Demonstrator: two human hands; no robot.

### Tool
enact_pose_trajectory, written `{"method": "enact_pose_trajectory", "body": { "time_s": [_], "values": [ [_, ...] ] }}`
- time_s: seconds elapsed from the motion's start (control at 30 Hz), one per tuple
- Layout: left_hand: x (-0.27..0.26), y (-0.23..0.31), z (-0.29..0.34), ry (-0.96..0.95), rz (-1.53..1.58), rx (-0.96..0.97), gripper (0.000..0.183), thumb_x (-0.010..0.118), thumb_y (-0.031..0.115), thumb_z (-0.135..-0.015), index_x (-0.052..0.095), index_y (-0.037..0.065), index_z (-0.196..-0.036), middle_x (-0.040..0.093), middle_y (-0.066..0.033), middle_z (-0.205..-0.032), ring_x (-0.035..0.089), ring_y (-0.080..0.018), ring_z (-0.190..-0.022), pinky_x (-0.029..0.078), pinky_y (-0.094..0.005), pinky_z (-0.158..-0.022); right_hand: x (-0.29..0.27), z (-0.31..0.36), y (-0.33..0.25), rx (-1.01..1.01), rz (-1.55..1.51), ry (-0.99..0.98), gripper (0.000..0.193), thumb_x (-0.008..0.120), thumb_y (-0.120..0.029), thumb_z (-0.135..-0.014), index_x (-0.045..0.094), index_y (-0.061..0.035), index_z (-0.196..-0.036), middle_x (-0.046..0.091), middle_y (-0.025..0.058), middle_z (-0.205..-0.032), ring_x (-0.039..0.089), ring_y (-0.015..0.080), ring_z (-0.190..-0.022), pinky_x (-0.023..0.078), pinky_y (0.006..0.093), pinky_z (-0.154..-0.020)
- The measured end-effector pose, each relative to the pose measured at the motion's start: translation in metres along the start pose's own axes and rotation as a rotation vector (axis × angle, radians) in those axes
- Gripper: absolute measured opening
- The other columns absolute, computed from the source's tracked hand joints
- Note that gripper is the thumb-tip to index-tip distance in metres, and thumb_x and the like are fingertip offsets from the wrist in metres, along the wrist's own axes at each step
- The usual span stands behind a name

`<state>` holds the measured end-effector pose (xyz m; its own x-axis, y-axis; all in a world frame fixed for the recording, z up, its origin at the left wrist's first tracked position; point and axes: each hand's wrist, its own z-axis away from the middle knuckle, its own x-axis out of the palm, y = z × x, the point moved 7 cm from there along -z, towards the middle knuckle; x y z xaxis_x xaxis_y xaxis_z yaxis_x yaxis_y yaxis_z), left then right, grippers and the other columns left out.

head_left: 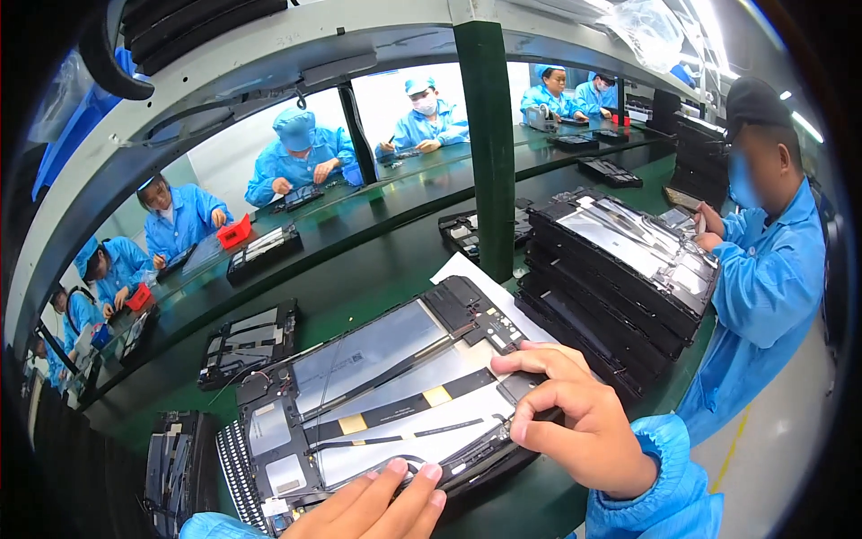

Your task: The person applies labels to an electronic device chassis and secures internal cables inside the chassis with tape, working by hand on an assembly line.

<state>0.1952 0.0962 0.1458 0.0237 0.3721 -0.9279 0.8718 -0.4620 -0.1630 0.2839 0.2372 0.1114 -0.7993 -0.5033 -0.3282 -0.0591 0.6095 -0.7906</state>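
Observation:
In front of me lies an opened tablet-like device (pixel 359 359) with a black frame, silver battery panels, dark flat cables and yellow tape patches. My left hand (pixel 377 508) rests along its near edge, fingers stretched out and lying on the frame beside a thin black cable. At the device's right end is my right hand (pixel 584 422), thumb and index finger pinched together over the near right corner, another finger reaching the frame edge. Whatever is between those fingertips is too small or hidden to make out. A strip of black-and-white labels (pixel 238 472) runs along the device's left end.
A tall stack of similar opened devices (pixel 620 242) stands on the right, beside a co-worker in blue (pixel 763 260). More units (pixel 247 341) lie on the green bench to the left. A green post (pixel 485 153) rises behind my device. Several co-workers sit across the line.

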Motion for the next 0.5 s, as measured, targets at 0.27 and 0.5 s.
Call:
{"method": "enact_pose_trajectory", "body": {
  "time_s": [0.27, 0.5],
  "values": [
    [-0.013, 0.001, -0.019, -0.028, 0.06, 0.037, 0.037, 0.059, 0.006, -0.066, 0.052, -0.008, -0.1, 0.049, -0.018, -0.11, 0.051, -0.0311, -0.098, 0.045, -0.0343, -0.079, 0.0, 0.001, -0.001, -0.025, 0.032, -0.011, 0.002, 0.062, -0.009, -0.067, 0.061, -0.0086, -0.069, 0.053, 0.0076, -0.11, 0.036, 0.0299, -0.113, 0.025, 0.0392, -0.094],
    [0.01, -0.006, -0.04, 0.037, 0.291, 0.23, 0.034, 0.049, 0.003, -0.07, 0.049, -0.012, -0.1, 0.049, -0.0229, -0.105, 0.052, -0.0343, -0.095, 0.045, -0.0365, -0.08, -0.007, 0.004, -0.002, -0.051, 0.061, 0.008, 0.004, 0.064, -0.007, -0.064, 0.061, -0.0058, -0.067, 0.056, 0.0094, -0.105, 0.041, 0.0296, -0.11, 0.031, 0.0384, -0.091]
  ]
}}
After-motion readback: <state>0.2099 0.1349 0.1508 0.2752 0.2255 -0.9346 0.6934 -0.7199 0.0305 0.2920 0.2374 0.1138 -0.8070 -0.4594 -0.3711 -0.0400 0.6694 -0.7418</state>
